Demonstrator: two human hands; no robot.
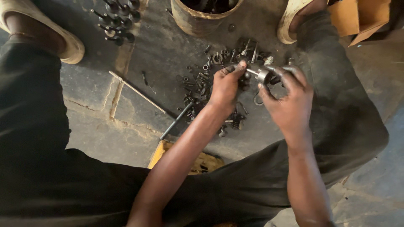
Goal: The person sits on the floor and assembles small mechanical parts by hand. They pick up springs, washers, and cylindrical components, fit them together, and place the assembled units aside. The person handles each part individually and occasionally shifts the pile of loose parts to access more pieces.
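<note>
1. My left hand [226, 86] pinches the thin end of a slim metal pin [251, 72] between thumb and forefinger; the other fingers are curled in.
2. My right hand [288, 98] is closed around a small round metal part [264, 76], thumb below and greasy fingertips over the top. The pin's far end meets this part; whether it is seated in a bore or only touching I cannot tell.
3. Both pieces are held in the air between my hands, directly above the scatter of small dark metal parts [202, 84] on the concrete floor [97, 126].
4. To do this well, I judge the pin should stay in line with the round part's axis. I would steady the round part with the right hand and let the left do the fine guiding.
5. A short grip near the joint gives better control; oily fingers could let the round part slip, so I keep the work low over the pile.
6. Nearby: a long thin rod [136, 91] and a dark rod [176, 120] lying to my left, a row of valves [118, 21] farther off, and a rusty round can [202, 14] beyond the pile.
</note>
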